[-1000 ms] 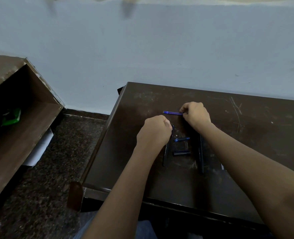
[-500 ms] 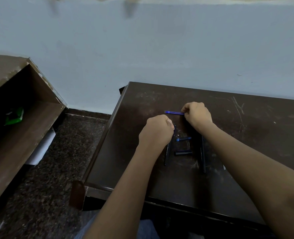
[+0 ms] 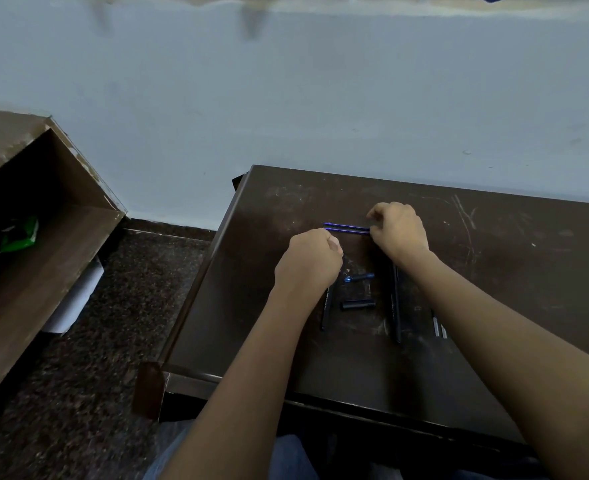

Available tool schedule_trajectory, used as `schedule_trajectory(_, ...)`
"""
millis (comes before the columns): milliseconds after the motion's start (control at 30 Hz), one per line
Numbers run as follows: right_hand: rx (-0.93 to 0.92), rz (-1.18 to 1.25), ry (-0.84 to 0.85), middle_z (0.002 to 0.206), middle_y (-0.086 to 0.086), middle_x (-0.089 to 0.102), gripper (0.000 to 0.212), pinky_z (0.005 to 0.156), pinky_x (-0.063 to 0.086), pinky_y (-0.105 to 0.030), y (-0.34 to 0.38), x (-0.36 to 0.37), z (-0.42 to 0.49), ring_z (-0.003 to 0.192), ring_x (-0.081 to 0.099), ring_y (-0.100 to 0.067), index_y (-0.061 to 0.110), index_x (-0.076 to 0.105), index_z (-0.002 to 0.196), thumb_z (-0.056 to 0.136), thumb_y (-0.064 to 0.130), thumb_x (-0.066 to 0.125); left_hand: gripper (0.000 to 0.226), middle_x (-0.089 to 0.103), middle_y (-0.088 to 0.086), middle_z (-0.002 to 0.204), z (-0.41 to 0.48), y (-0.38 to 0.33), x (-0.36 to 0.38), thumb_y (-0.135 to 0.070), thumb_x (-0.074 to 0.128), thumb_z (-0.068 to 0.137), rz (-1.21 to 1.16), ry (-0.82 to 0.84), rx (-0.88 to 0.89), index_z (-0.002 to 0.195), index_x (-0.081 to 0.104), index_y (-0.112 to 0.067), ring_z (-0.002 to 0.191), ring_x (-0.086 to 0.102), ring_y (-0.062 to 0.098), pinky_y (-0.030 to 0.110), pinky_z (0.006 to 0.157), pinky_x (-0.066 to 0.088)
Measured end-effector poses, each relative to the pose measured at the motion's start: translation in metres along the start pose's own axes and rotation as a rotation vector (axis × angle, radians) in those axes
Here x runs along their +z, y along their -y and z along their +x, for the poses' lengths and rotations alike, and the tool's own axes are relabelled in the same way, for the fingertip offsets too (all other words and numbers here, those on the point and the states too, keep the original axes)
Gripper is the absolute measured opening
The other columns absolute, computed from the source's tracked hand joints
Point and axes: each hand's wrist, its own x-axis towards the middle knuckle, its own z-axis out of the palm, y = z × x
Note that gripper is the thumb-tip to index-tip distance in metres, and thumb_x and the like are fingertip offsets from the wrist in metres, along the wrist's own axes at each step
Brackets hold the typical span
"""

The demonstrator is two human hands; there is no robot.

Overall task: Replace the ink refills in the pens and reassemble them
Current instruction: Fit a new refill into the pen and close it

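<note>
Refills (image 3: 346, 228): 2 thin blue rods pinched by right hand (image 3: 398, 230).

A brown wooden shelf unit (image 3: 44, 258) stands left of the worktop's left edge. A green packet (image 3: 19, 234) lies inside it. Dark speckled floor (image 3: 89, 368) lies between them; a pale wall (image 3: 286, 109) rises behind.

Table (image 3: 494, 271): dark wood, scratched, faint sheen. Refills (image 3: 346, 227): glossy blue plastic. Pen barrels (image 3: 396, 306): black plastic.
</note>
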Motion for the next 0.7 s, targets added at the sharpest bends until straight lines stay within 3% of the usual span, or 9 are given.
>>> schedule_trajectory(267, 0.245, 0.186, -0.071, 0.110, -0.012, 0.066, 0.024, 0.085, 0.052, -0.041, -0.030, -0.031, -0.036, 0.102, 0.062, -0.034, 0.012, 0.066, 0.107, 0.085, 0.009, 0.057, 0.027, 0.068, 0.016, 0.111, -0.005, -0.007, 0.001, -0.007, 0.046, 0.093, 0.016, -0.018, 0.048, 0.109, 0.067, -0.002, 0.105, 0.063, 0.031, 0.033, 0.084, 0.049)
schedule_trajectory(400, 0.487, 0.205, 0.035, 0.105, -0.014, 0.067, 0.018, 0.081, 0.055, -0.041, -0.053, -0.044, -0.049, 0.093, 0.065, -0.035, 0.010, 0.067, 0.098, 0.081, 0.016, 0.067, 0.030, 0.068, 0.017, 0.107, -0.004, -0.007, 0.005, -0.005, 0.039, 0.093, -0.062, -0.011, 0.012, 0.104, 0.067, -0.006, 0.101, 0.066, 0.034, 0.042, 0.091, 0.054)
schedule_trajectory(467, 0.561, 0.182, 0.108, 0.098, -0.016, 0.068, 0.025, 0.076, 0.056, -0.040, -0.062, -0.047, -0.058, 0.086, 0.066, -0.035, 0.005, 0.067, 0.092, 0.077, 0.024, 0.072, 0.030, 0.068, 0.016, 0.109, -0.004, -0.008, 0.006, -0.007, 0.039, 0.095, -0.049, 0.002, 0.009, 0.107, 0.066, -0.008, 0.102, 0.065, 0.033, 0.040, 0.093, 0.053)
schedule_trajectory(567, 0.603, 0.153, 0.220, 0.084, -0.015, 0.069, 0.034, 0.073, 0.057, -0.038, -0.068, -0.049, -0.068, 0.073, 0.068, -0.031, 0.003, 0.063, 0.081, 0.076, 0.034, 0.075, 0.029, 0.069, 0.011, 0.109, -0.005, -0.009, 0.008, -0.009, 0.040, 0.096, 0.006, 0.000, 0.024, 0.111, 0.065, -0.009, 0.103, 0.064, 0.028, 0.031, 0.086, 0.050)
schedule_trajectory(700, 0.627, 0.169, 0.296, 0.069, -0.010, 0.066, 0.032, 0.074, 0.059, -0.038, -0.068, -0.045, -0.072, 0.058, 0.067, -0.023, 0.007, 0.054, 0.071, 0.077, 0.029, 0.077, 0.028, 0.070, 0.015, 0.108, -0.005, -0.012, 0.011, -0.015, 0.044, 0.096, 0.048, -0.012, 0.060, 0.107, 0.067, -0.003, 0.102, 0.065, 0.031, 0.043, 0.091, 0.052)
